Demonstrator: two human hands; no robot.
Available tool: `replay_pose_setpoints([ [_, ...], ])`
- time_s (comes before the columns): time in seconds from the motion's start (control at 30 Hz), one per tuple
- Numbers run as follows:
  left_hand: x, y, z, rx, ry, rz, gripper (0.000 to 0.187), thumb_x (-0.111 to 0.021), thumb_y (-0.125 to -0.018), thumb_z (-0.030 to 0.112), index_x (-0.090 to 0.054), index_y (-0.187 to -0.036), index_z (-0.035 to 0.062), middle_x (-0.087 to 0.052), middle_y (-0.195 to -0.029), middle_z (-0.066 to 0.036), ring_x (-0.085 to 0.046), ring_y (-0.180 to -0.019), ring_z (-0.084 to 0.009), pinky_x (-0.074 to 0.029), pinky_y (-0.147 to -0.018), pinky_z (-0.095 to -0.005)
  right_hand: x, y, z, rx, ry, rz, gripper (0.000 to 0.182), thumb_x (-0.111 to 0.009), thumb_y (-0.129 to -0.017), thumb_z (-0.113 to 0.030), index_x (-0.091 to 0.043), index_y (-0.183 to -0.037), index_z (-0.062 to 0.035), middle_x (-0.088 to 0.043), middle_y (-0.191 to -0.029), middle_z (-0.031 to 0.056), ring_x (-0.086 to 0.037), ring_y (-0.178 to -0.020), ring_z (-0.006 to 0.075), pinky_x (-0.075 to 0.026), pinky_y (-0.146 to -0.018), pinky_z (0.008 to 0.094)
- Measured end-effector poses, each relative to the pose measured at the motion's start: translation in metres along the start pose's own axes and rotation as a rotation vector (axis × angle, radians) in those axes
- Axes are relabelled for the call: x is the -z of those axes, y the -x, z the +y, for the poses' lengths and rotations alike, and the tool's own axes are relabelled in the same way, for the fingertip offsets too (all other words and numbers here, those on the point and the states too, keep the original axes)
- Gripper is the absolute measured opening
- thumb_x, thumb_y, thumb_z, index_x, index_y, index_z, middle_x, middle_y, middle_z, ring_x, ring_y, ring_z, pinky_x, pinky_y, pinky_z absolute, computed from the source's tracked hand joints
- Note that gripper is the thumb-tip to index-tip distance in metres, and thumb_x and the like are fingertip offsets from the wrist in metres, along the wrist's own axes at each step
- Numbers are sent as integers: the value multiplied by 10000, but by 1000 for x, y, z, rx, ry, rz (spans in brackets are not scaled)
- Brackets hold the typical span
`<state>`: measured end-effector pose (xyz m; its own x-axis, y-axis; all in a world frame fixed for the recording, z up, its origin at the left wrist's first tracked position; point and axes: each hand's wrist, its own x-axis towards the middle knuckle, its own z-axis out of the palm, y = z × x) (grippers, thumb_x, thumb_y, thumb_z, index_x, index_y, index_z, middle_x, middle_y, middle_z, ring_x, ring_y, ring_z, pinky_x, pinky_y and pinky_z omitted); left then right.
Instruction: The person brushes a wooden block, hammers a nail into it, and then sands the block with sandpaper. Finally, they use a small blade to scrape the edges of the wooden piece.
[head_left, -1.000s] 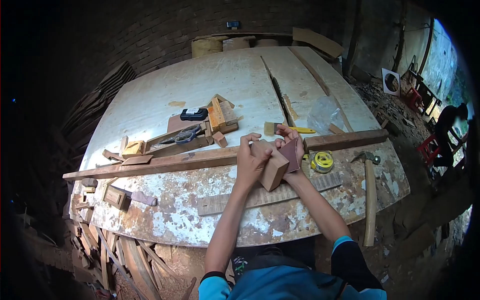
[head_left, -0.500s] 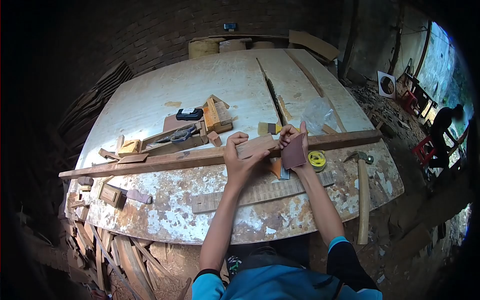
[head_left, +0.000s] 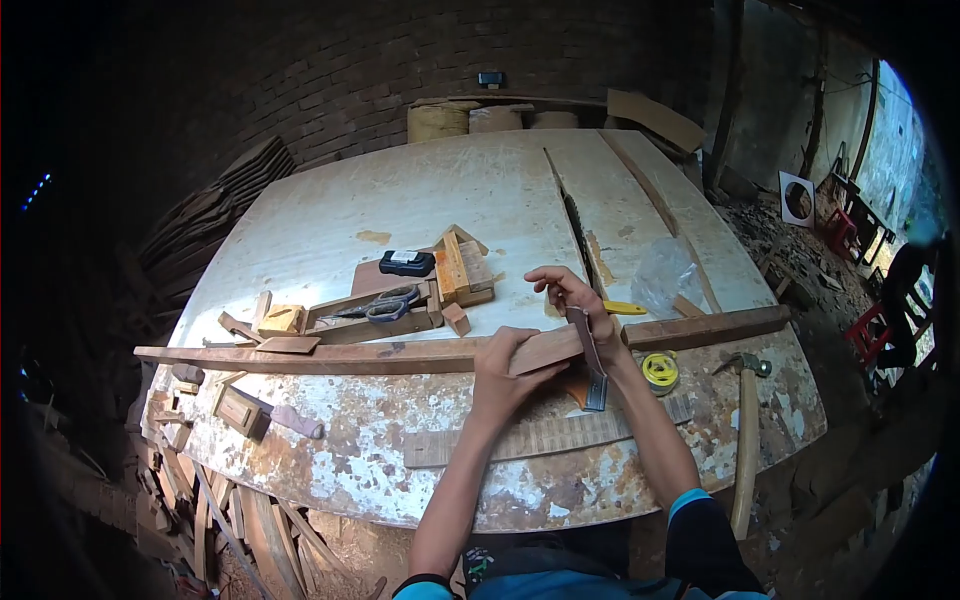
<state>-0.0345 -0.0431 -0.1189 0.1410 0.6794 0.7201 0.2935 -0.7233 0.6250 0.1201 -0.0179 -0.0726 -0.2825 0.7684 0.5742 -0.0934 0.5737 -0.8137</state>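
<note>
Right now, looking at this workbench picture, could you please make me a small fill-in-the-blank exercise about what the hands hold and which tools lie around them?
1. The left hand grips a wooden ____ .
2. The right hand presses a folded sheet of ____ against that wood.
3. Near the bench's right edge lies a ____ with a long wooden handle.
4. The scissors lie to the ____ of both hands.

Missing words: block; sandpaper; hammer; left
</note>
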Motion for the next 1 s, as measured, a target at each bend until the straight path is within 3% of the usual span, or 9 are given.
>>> replay_pose_setpoints([
  [0.1, -3, -1, 6, 60, 3, 32, 419, -870, -590, 200, -604, -864, 26, -633, -814, -74, -618, -749, -187, -476, -673, -301, 2, 6, 43, -265, -113, 65, 826, -324, -832, -665, -451, -1318, -10, -448, -964, 2, -313, -734, 91, -276, -693, 219],
  [0.23, 1, -3, 8, -10, -20, 3, 391, -848, -600, 148, -627, -897, 23, -626, -821, -104, -635, -755, -239, -495, -679, -329, 1, -3, 0, 22, -56, -5, 797, -345, -866, -636, -389, -1373, -21, -434, -952, -17, -307, -730, 65, -273, -640, 187],
  [0.37, 0, -3, 13, 36, 1, 9, 383, -847, -595, 136, -633, -893, 26, -622, -813, -97, -632, -748, -232, -494, -671, -326, 6, 9, 56, -308, -225, 91, 909, -357, -809, -714, -351, -1400, -23, -400, -927, -24, -301, -725, 64, -272, -649, 185],
  [0.5, -2, -1, 5, 11, 7, 7, 383, -850, -591, 135, -635, -889, 27, -620, -809, -90, -632, -748, -225, -495, -670, -321, -2, -3, 5, -14, -79, 55, 954, -368, -791, -744, -294, -1435, -44, -387, -880, -36, -295, -692, 56, -265, -630, 178],
  [0.6, 1, 0, 11, 41, 1, 0, 384, -852, -589, 134, -636, -888, 28, -619, -807, -86, -630, -747, -223, -494, -669, -317, 0, 9, 44, -321, -158, 76, 859, -288, -823, -705, -312, -1437, -104, -334, -913, 2, -287, -775, 119, -248, -757, 243],
  [0.73, -2, -2, 8, 15, 31, 5, 388, -851, -582, 129, -638, -892, 32, -619, -811, -90, -628, -746, -226, -495, -669, -316, -2, -2, -5, 38, 36, 31, 889, -303, -825, -715, -300, -1439, -73, -330, -902, 6, -320, -811, 137, -253, -788, 248],
  [0.87, -1, -2, 10, 30, 9, -11, 394, -847, -581, 124, -636, -902, 34, -618, -816, -88, -630, -755, -226, -494, -677, -319, 9, 19, 57, -251, -73, 61, 889, -315, -825, -717, -320, -1416, -52, -334, -901, 27, -333, -832, 144, -251, -808, 261],
  [1.0, -1, -2, 7, 27, 11, -11, 406, -846, -579, 122, -633, -915, 42, -615, -815, -83, -629, -760, -228, -495, -681, -324, -3, 1, -7, 113, 65, 1, 933, -365, -783, -748, -331, -1413, -61, -320, -889, 13, -326, -809, 132, -273, -772, 261],
])
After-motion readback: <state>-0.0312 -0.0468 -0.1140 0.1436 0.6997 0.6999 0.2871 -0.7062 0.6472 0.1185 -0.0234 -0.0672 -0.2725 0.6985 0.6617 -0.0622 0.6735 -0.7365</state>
